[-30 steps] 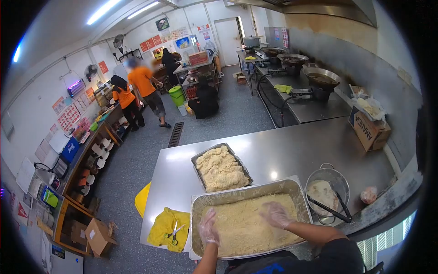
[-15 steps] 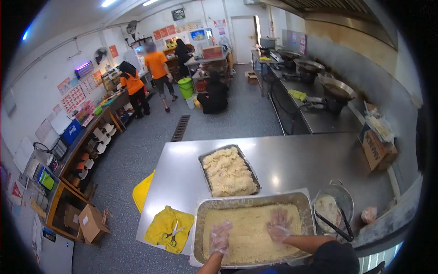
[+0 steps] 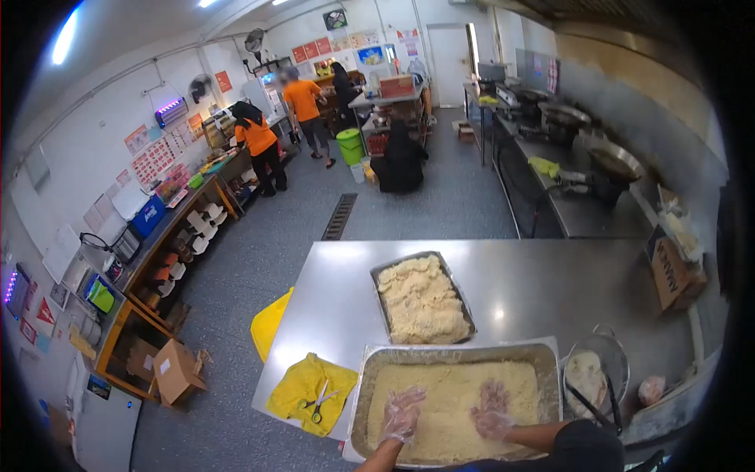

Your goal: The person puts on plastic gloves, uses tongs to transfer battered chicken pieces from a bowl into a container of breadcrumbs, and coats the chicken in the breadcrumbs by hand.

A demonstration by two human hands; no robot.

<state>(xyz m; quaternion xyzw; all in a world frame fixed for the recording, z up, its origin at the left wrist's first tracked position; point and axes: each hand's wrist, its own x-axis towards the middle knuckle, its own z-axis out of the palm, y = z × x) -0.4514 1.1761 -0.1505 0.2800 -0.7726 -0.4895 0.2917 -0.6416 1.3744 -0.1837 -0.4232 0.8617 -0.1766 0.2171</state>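
Observation:
My left hand (image 3: 403, 412), in a clear plastic glove, lies in a deep metal pan (image 3: 550, 381) on the pale breading crumbs (image 3: 448, 385), its fingers stretched out. To its right, my right hand (image 3: 492, 412), gloved the same way, rests on the crumbs with fingers spread. Neither hand grips anything; some fingertips are hard to make out under the crumbs. Just beyond the pan stands a smaller tray (image 3: 379, 293) heaped with breaded pieces (image 3: 421, 300).
Left of the pan, scissors (image 3: 318, 403) lie on a yellow cloth (image 3: 299, 385). At right stand a bowl of pale batter (image 3: 586, 377) with dark-handled tongs (image 3: 613, 405) and a cardboard box (image 3: 675, 275). Woks (image 3: 616, 161) line the right counter. Several people work farther back.
The view has swung, so the scene sits farther right. My right hand has drawn slightly nearer and toward my left hand. At the back, the walking person in orange is a little farther off.

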